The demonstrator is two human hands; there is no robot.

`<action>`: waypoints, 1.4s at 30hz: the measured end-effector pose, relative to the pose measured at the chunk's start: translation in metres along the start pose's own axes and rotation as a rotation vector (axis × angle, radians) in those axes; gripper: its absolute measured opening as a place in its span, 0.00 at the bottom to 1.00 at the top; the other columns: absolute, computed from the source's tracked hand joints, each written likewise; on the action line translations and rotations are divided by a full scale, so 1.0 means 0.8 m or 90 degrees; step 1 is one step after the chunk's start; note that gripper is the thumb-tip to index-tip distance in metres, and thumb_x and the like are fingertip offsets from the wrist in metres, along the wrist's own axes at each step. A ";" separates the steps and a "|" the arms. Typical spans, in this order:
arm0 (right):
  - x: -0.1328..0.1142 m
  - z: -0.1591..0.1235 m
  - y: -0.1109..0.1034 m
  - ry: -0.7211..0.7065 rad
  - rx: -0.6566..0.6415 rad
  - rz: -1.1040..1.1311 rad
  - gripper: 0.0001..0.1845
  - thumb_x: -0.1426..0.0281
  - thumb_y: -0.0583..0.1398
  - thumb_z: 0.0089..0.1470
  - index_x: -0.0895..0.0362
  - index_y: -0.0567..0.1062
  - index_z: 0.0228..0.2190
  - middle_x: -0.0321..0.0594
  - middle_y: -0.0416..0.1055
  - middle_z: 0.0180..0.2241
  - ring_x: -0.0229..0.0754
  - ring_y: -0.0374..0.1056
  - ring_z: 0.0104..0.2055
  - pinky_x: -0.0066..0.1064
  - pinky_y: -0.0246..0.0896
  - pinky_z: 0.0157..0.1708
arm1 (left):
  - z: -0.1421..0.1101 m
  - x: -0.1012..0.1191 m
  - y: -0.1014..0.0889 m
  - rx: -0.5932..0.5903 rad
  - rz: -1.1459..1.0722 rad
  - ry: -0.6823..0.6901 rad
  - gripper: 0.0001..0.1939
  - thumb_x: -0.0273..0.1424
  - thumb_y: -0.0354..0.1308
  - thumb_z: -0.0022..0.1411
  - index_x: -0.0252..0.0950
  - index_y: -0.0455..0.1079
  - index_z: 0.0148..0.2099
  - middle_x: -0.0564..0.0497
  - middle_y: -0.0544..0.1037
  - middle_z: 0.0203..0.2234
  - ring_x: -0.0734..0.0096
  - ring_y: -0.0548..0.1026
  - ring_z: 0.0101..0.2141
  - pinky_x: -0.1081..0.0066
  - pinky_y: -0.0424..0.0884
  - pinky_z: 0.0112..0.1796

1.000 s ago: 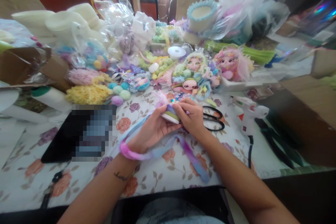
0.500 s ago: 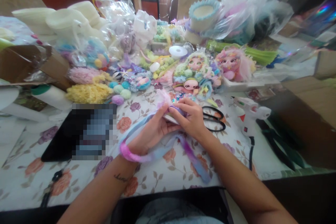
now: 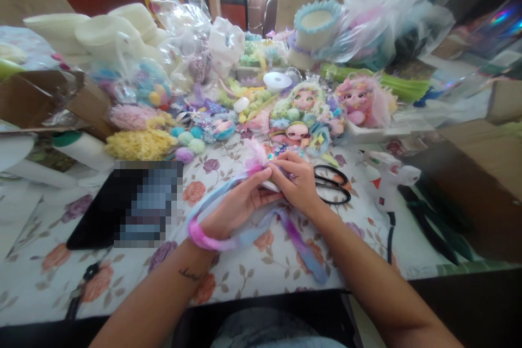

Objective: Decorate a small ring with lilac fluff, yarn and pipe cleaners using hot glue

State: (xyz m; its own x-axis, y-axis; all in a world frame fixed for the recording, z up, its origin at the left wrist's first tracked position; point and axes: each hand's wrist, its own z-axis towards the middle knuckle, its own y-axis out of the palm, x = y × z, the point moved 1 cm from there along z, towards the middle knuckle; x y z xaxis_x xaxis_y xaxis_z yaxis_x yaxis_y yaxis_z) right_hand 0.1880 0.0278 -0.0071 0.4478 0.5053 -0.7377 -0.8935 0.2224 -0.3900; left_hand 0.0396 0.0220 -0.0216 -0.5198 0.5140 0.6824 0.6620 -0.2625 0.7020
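Observation:
Between my two hands is a small white-edged craft piece (image 3: 268,185), with fluffy pale pink material (image 3: 253,153) sticking up behind it; its kind I cannot make out. My left hand (image 3: 234,204) holds it from the left, thumb on top and fingers underneath. My right hand (image 3: 297,176) pinches the strip against it from the right, thumb and fingers closed. A soft pink, blue and purple fabric strip (image 3: 198,235) runs from the piece, loops around my left wrist and trails over the tablecloth. Shiny sequin-like bits (image 3: 281,149) show just beyond my fingers.
Black-handled scissors (image 3: 332,189) lie right of my right hand. Further right are a white glue gun (image 3: 389,174) and dark green-handled pliers (image 3: 432,217). A dark tablet (image 3: 98,212) lies left. Doll heads (image 3: 304,98), pompoms (image 3: 196,145) and a ribbon spool (image 3: 277,80) crowd the back.
My left thumb has shifted slightly right and down along the piece, and bright pink on the strip now shows above it. The right hand has barely moved.

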 end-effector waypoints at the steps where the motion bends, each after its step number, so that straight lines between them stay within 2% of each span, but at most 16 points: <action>1: 0.000 0.000 0.000 0.002 0.001 0.003 0.12 0.65 0.60 0.60 0.54 0.83 0.31 0.38 0.72 0.29 0.38 0.69 0.32 0.32 0.64 0.35 | 0.000 0.001 0.001 0.009 0.001 -0.001 0.11 0.33 0.61 0.64 0.32 0.77 0.44 0.44 0.79 0.44 0.66 0.77 0.44 0.63 0.75 0.50; 10: 0.002 0.002 0.000 0.018 0.005 0.007 0.13 0.65 0.59 0.61 0.55 0.81 0.29 0.38 0.71 0.29 0.38 0.69 0.32 0.32 0.64 0.35 | 0.002 0.003 0.005 0.044 -0.028 0.004 0.09 0.31 0.57 0.64 0.33 0.76 0.42 0.46 0.80 0.37 0.68 0.78 0.37 0.64 0.76 0.46; 19: 0.004 0.002 0.001 0.025 0.000 0.007 0.16 0.64 0.58 0.62 0.56 0.79 0.26 0.38 0.69 0.28 0.39 0.67 0.32 0.32 0.63 0.33 | 0.002 0.004 0.006 0.063 -0.015 0.009 0.09 0.32 0.56 0.64 0.32 0.76 0.39 0.45 0.79 0.35 0.67 0.77 0.37 0.61 0.76 0.47; 24: 0.006 0.001 0.001 0.018 0.006 -0.001 0.19 0.64 0.56 0.64 0.56 0.78 0.25 0.39 0.72 0.28 0.39 0.69 0.32 0.33 0.64 0.33 | 0.002 0.005 0.002 0.068 0.025 0.027 0.10 0.34 0.58 0.63 0.32 0.76 0.38 0.46 0.79 0.32 0.68 0.76 0.34 0.66 0.76 0.40; 29: 0.004 -0.002 0.004 0.003 0.023 -0.032 0.12 0.61 0.61 0.59 0.55 0.80 0.32 0.40 0.74 0.31 0.40 0.70 0.32 0.32 0.64 0.32 | 0.000 0.008 0.000 0.092 0.112 0.085 0.10 0.35 0.59 0.63 0.34 0.77 0.35 0.49 0.77 0.31 0.69 0.75 0.34 0.69 0.75 0.37; 33: 0.001 -0.003 0.006 0.010 0.029 -0.042 0.11 0.63 0.61 0.59 0.55 0.80 0.31 0.39 0.74 0.30 0.40 0.69 0.31 0.32 0.64 0.32 | 0.002 0.007 -0.002 0.111 0.117 0.088 0.09 0.35 0.59 0.62 0.35 0.76 0.33 0.51 0.76 0.30 0.70 0.74 0.33 0.69 0.74 0.37; 42: 0.003 -0.002 0.005 0.042 0.006 -0.008 0.15 0.63 0.59 0.62 0.56 0.81 0.29 0.40 0.74 0.30 0.40 0.70 0.32 0.32 0.64 0.34 | 0.002 0.005 -0.006 0.078 0.125 0.088 0.10 0.34 0.57 0.64 0.35 0.76 0.34 0.51 0.77 0.28 0.68 0.74 0.32 0.67 0.74 0.38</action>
State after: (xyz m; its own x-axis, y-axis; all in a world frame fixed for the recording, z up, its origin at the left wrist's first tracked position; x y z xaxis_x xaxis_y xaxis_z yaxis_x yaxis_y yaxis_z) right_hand 0.1858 0.0284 -0.0110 0.4598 0.4466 -0.7676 -0.8880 0.2360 -0.3946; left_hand 0.0349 0.0265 -0.0222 -0.4376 0.3443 0.8306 0.8139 -0.2409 0.5287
